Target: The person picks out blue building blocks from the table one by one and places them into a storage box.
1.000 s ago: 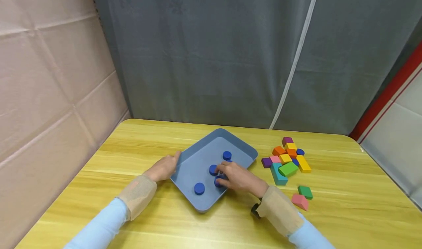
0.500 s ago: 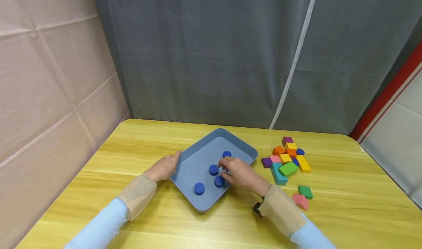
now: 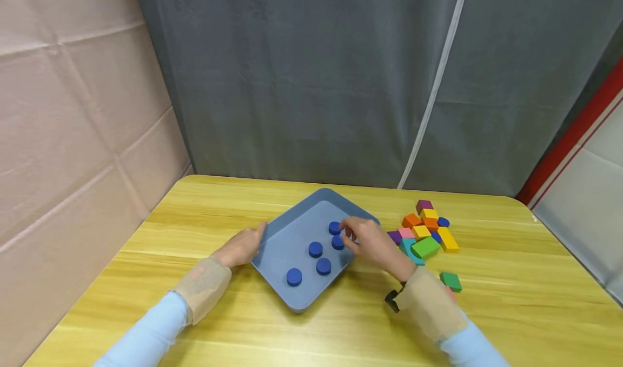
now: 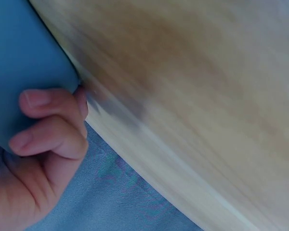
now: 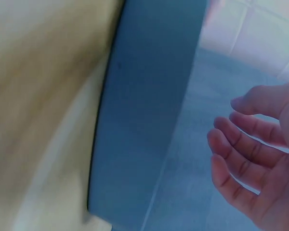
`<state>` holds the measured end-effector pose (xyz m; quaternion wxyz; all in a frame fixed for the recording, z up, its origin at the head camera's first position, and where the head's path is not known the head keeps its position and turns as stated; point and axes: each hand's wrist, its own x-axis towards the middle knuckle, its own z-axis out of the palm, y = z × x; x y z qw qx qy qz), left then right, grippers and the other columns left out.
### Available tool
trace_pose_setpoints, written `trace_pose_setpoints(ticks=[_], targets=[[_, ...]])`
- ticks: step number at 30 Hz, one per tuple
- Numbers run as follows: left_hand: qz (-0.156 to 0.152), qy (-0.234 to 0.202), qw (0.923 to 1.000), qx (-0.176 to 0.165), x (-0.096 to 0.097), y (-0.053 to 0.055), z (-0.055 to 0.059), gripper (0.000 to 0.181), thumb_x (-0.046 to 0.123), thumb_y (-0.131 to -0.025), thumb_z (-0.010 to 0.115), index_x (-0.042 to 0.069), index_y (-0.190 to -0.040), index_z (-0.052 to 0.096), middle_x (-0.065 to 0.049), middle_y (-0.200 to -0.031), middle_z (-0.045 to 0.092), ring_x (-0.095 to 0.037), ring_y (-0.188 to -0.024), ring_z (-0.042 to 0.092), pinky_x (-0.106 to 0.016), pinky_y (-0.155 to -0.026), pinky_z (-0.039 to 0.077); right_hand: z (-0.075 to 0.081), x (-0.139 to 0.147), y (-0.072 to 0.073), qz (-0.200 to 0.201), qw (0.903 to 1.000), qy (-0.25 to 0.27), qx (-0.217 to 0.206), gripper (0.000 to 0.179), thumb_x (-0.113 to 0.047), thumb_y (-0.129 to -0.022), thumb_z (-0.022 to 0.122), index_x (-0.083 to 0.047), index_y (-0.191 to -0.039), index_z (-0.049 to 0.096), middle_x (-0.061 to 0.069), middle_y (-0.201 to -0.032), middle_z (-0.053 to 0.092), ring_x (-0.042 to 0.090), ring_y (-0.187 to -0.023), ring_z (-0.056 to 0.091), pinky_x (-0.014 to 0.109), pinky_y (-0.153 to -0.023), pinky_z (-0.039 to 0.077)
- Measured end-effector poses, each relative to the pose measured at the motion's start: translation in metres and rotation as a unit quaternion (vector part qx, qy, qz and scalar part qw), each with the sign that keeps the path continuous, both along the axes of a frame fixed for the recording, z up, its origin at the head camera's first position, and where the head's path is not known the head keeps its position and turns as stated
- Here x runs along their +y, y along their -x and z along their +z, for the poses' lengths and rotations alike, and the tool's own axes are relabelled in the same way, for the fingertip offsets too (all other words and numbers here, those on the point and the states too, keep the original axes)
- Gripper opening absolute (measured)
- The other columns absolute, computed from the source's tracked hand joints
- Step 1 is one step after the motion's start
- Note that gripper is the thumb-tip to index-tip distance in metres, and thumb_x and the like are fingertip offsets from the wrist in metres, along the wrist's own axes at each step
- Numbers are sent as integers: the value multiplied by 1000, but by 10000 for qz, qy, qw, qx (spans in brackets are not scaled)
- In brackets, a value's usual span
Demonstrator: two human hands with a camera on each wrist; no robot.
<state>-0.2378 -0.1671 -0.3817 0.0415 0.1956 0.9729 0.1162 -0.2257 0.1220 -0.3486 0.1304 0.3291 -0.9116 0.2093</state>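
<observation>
A blue-grey tray [image 3: 304, 215] lies turned cornerwise on the table, with several round blue blocks [image 3: 294, 277] spread over its floor. My left hand [image 3: 242, 247] grips the tray at its left corner; in the left wrist view its curled fingers [image 4: 53, 137] lie against the outer wall. Over the tray's right side hovers my right hand [image 3: 372, 244], its fingertips close by two of the blue blocks [image 3: 337, 242]. The right wrist view shows that hand's fingers [image 5: 245, 156] loosely bent, with nothing between them, beside the tray's outer wall [image 5: 139, 110].
Right of the tray sits a cluster of colourful blocks, among them a light green one [image 3: 425, 248] and a yellow one [image 3: 448, 239]. A dark green block [image 3: 450, 281] lies nearer the front, a pink one partly hidden by the right forearm. A grey curtain [image 3: 311, 86] hangs behind the table.
My right hand has drawn back from the nearer blue blocks and shifted up and right along the tray, uncovering a block at its right. The left hand keeps its grip on the tray.
</observation>
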Motion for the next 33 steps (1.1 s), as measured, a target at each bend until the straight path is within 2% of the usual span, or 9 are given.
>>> trace_pose_setpoints(ticks=[7, 15, 24, 33], targets=[[-36, 29, 10000, 62, -1, 0, 0, 35, -6, -79, 52, -4, -111, 37, -12, -67, 50, -21, -62, 51, -31, -54, 43, 8, 23, 7, -355, 9987, 194, 310, 13, -9, -77, 65, -3, -87, 60, 1, -70, 57, 11, -60, 51, 17, -53, 44], [-49, 25, 9999, 92, -1, 1, 0, 33, -7, -78, 52, -3, -108, 38, -11, -67, 50, -21, -63, 51, -33, -55, 43, 15, 46, 7, -747, 9968, 256, -139, 16, -9, -80, 64, 0, -93, 60, 3, -73, 59, 10, -61, 51, 19, -54, 44], [-35, -8, 10000, 83, -1, 1, 0, 35, -6, -78, 52, -3, -110, 37, -12, -68, 51, -22, -64, 52, -33, -56, 44, 14, 69, 8, -986, 9943, 364, 164, 14, -8, -80, 63, 1, -91, 60, 3, -71, 58, 11, -60, 51, 21, -53, 45], [-20, -7, 10000, 48, 0, 0, 1, 34, -6, -78, 52, -3, -109, 38, -11, -67, 49, -21, -63, 51, -32, -55, 43, 13, 93, 10, -1272, 9907, 451, 194, 12, -4, -78, 63, 2, -88, 59, 6, -70, 59, 15, -61, 53, 29, -57, 47]])
